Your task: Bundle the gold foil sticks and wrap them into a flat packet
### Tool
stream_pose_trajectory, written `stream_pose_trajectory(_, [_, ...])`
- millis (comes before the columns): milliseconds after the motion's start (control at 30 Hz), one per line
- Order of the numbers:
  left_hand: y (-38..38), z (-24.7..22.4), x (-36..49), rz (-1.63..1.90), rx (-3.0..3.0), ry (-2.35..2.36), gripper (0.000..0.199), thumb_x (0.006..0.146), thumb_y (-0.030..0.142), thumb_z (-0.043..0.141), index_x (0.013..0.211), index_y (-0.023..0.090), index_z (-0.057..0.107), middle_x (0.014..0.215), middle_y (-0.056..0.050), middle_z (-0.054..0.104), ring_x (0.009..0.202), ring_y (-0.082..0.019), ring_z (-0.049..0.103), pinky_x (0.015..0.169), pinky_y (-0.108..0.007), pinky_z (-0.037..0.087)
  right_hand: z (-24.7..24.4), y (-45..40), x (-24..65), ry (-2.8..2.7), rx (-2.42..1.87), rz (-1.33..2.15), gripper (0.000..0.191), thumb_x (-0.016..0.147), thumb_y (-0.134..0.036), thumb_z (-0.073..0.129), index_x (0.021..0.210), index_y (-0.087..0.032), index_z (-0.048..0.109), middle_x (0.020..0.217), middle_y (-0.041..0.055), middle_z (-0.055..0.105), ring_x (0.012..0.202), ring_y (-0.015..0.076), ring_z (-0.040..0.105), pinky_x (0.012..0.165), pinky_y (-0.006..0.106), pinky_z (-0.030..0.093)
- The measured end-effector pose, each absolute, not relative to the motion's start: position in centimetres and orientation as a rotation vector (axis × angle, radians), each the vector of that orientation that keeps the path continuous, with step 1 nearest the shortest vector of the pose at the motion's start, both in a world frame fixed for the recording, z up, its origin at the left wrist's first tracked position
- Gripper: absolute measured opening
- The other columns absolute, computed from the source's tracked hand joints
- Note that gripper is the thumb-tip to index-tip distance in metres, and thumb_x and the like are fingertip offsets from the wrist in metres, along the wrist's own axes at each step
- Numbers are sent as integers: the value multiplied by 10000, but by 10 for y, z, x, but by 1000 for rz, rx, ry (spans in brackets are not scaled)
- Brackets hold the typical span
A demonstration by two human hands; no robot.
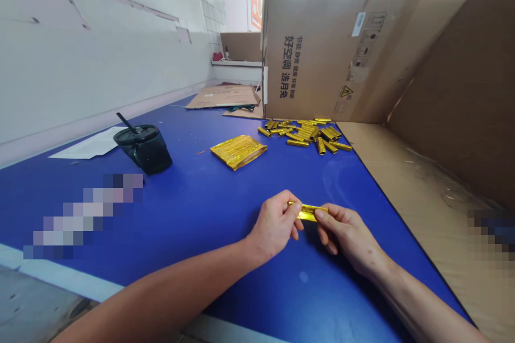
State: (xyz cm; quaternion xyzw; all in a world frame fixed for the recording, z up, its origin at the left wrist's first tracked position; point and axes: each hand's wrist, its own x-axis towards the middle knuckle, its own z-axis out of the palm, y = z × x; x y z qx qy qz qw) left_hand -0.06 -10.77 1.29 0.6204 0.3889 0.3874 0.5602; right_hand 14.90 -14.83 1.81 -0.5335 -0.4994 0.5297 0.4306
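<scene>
Blue bench (364,182), loose pile of gold foil sticks (306,134) up top; left hand (273,226) and right hand (349,240) pinch one gold foil stick (308,212) at each end, fingers (322,216) closed snugly, keeping it level

The cardboard carton (317,21) bears dark Chinese print reading "好空调 选月兔" beside a yellow warning triangle (346,91).

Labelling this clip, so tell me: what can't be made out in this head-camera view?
All in the head view:
Gold foil stick: its ends are hidden by the left hand and right hand.
Pixelated patch on the blue table: blurring hides what lies there.
Pixelated patch at the right edge: blurred and cut off by the frame.
Black cup: dark walls hide its contents.
Red item on the far shelf: too small to identify.
</scene>
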Motion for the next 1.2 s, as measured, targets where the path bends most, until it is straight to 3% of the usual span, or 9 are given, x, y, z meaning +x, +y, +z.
stream_pose_trajectory(333, [-104,8,0,946,1330,895,182,775,330,473,739,152,458,522,14,571,372,-91,536,345,-158,386,17,-151,150,-1318,-1243,1322,314,756,-445,534,627,-160,509,448,-41,550,319,53,433,360,188,281])
stream_pose_trajectory(533, [-104,13,2,977,1301,866,112,756,241,509,719,142,473,529,13,576,458,-110,588,416,-177,442,13,-149,150,-1281,-1226,1352,297,744,-439,554,652,-161,506,532,-10,615,372,76,509,402,202,332])
stream_pose_trajectory(833, [-103,20,0,786,1165,872,65,690,93,563,693,122,505,499,-4,596,456,-101,581,444,-175,440,12,-147,151,-1318,-1260,1320,299,738,-436,562,655,-152,522,533,-6,602,374,68,496,409,199,350])
stream_pose_trajectory(1200, [-104,19,1,758,1204,880,44,703,99,540,693,123,503,485,-7,596,428,-94,563,415,-172,432,18,-148,149,-1275,-1219,1329,300,680,-432,626,757,-146,574,575,-3,600,449,92,536,465,227,415])
